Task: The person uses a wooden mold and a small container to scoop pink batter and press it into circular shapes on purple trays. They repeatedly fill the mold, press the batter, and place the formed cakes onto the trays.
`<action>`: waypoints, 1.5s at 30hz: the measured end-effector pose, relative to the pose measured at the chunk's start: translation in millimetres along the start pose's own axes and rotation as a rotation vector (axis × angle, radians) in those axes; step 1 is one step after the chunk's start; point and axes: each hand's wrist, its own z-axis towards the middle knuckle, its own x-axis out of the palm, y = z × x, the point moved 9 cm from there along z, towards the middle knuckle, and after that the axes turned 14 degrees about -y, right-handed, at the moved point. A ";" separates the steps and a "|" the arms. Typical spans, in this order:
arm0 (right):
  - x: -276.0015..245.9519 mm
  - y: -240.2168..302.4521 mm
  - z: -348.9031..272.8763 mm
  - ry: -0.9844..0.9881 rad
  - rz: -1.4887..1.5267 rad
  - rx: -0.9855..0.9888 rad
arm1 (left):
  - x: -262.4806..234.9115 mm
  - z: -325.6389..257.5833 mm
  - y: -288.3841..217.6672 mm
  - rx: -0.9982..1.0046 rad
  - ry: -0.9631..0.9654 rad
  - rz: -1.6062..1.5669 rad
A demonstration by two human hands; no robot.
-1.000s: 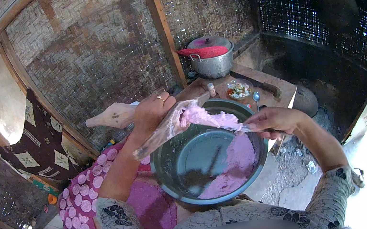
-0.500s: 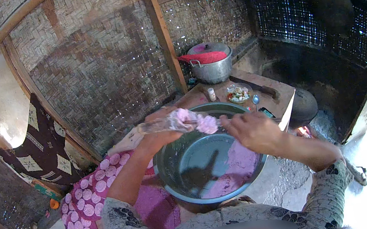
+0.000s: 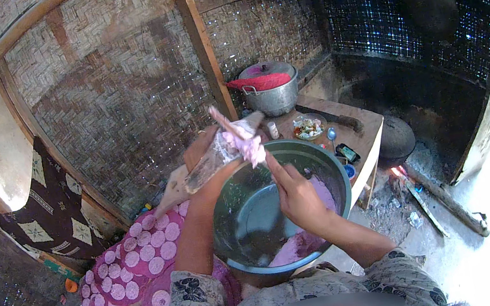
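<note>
My left hand [image 3: 198, 153] is wrapped round a flat, pale, partly see-through piece [image 3: 211, 165], raised over the far left rim of a green basin [image 3: 289, 267]. Soft pink dough [image 3: 247, 146] clings to the end of this piece. A pale, blurred strip crosses the dough; I cannot make out what it is. Close beside the dough, my right hand [image 3: 299, 199] has its fingers closed on what looks like a slim tool, mostly hidden in the grip. More pink dough [image 3: 293, 250] lies on the basin's bottom, toward the near right side.
Round pink discs [image 3: 157, 239] lie in rows on pink sheets to the left. Behind the basin a table [image 3: 360, 127] bears a lidded metal pot [image 3: 279, 94], a bowl of food [image 3: 309, 127], a spoon [image 3: 331, 134] and a phone [image 3: 346, 152]. Firewood [image 3: 447, 200] burns at right.
Both hands have shifted to the left. The dough-tipped piece now points up and right instead of level. My right hand has turned so its fingers point upward. The view has swung slightly right.
</note>
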 end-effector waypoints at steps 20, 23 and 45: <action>-16.2 -5.3 -26.5 0.479 0.084 0.308 | -39.5 -22.8 90.2 0.081 -0.249 -0.126; -21.8 -36.4 -45.0 0.860 -0.492 0.149 | -92.5 -33.8 77.9 0.255 -0.420 0.077; 157.2 200.2 -175.8 0.934 1.584 1.751 | -253.0 -252.2 210.4 -1.142 -0.742 -1.095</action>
